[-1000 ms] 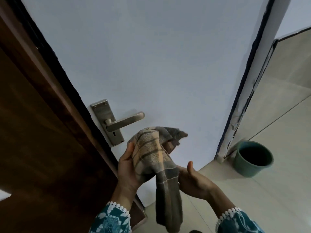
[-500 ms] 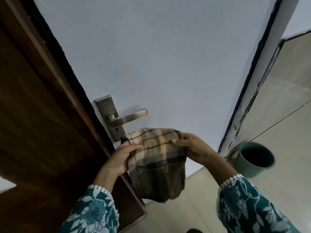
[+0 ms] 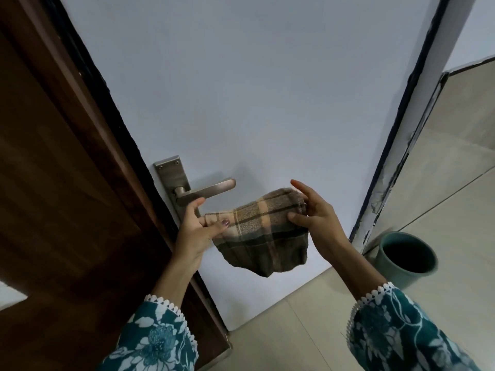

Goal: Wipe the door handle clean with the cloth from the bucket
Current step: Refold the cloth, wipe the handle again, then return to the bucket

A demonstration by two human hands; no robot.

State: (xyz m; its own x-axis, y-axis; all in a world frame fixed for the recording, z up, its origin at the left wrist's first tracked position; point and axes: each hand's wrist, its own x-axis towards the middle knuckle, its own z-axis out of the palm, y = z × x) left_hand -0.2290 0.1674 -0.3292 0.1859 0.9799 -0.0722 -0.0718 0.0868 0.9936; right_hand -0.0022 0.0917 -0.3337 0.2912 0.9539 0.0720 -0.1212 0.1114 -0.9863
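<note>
A metal lever door handle (image 3: 207,190) on its backplate sits at the left edge of the pale door (image 3: 254,89). Just below and to the right of the lever, a folded brown plaid cloth (image 3: 263,231) is held between both hands. My left hand (image 3: 194,232) pinches the cloth's left end, its fingertips right under the lever. My right hand (image 3: 314,219) grips the cloth's right end, index finger stretched up. A teal bucket (image 3: 404,259) stands on the floor at the right, its inside dark.
A dark brown wooden door frame (image 3: 61,196) fills the left side. The door's hinge-side frame (image 3: 396,135) with chipped paint runs down at the right, with a tiled wall and beige tiled floor (image 3: 294,330) beyond.
The cloth went from hanging long in the left hand to folded short between both hands. Both hands and the cloth have risen closer to the handle.
</note>
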